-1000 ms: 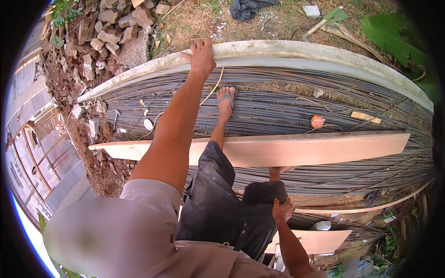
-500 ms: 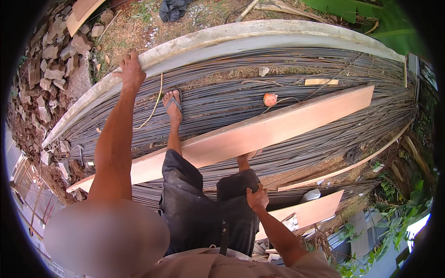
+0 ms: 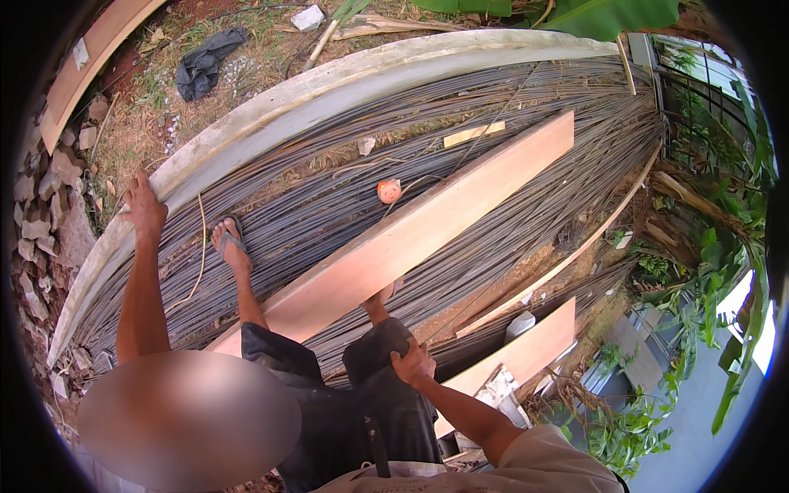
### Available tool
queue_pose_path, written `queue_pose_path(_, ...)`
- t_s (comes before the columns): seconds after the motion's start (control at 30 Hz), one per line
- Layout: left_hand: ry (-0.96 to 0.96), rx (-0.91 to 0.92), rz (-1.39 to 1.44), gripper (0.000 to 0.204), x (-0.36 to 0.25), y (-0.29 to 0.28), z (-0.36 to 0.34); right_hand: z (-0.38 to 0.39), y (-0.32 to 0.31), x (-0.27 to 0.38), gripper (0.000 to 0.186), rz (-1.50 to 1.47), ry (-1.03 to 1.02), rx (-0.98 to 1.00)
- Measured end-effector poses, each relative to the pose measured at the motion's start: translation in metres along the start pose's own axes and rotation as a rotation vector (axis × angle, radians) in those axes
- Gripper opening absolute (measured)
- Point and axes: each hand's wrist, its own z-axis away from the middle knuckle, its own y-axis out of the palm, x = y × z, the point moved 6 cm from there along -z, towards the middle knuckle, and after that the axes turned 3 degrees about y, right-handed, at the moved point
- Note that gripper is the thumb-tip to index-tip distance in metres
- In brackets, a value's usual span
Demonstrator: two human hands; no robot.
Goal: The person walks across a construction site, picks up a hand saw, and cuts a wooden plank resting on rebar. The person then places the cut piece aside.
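While the view has swung rightward, the left hand (image 3: pixel 146 205) stays spread on the pale concrete beam (image 3: pixel 329 90) bordering the steel rods (image 3: pixel 542 209); the right hand (image 3: pixel 413 364) rests at the dark-trousered knee (image 3: pixel 371 345), though whether it grips cloth I cannot tell. Both contacts thus remain unchanged.

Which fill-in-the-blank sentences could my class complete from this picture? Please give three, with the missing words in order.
1. Of the left hand and the right hand, only the ____ one touches the pale beam.
2. The left foot stands ____ the beam and the long plank.
3. The big leaves at the top of the picture are ____ in colour.

Missing words: left; between; green.
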Motion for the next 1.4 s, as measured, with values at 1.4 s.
queue_pose_path(1.4,0.043,-0.063,0.013,0.066,0.009,0.011,-0.005,0.007,0.002,0.001,0.065,-0.035,0.02,0.02)
